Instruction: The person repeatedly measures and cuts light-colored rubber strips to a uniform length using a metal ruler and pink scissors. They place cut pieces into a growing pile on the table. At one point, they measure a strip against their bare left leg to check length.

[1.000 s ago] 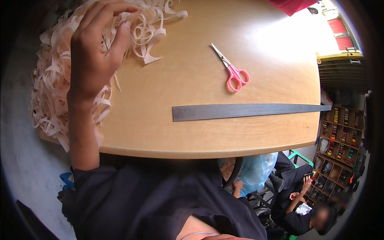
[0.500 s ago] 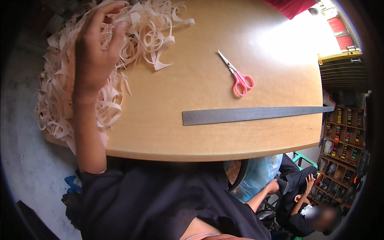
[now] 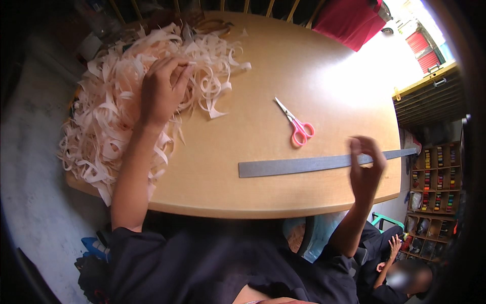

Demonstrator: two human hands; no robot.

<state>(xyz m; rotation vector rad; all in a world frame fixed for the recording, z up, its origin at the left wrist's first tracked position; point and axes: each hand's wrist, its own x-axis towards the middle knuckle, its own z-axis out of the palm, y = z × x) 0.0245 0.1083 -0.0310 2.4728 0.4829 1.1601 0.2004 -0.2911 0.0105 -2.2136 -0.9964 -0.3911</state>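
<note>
A large tangled heap of pale peach fabric strips (image 3: 109, 109) covers the table's left side. My left hand (image 3: 163, 91) is over its right part, fingers bent and thumb and forefinger tips close together; what they pinch, if anything, is too small to make out. Small scissors with pink handles (image 3: 299, 133) lie mid-table, blades pointing away. Nearer me a long grey metal ruler (image 3: 288, 167) stretches to the right, its far end past the table edge. My right hand (image 3: 367, 164) hovers over the ruler with curled fingers, blurred by motion; whether it holds anything is unclear.
The wooden table (image 3: 217, 177) has a rounded front edge. A red cloth item (image 3: 349, 23) is at the far right edge. Beside the table are a blue plastic bag (image 3: 321, 235), a seated person (image 3: 379, 266) and a shelf of thread spools (image 3: 438, 172).
My right hand has risen from beside the blue bag to above the ruler. My left hand has drawn nearer over the strips, its thumb and forefinger closing. The view has shifted.
</note>
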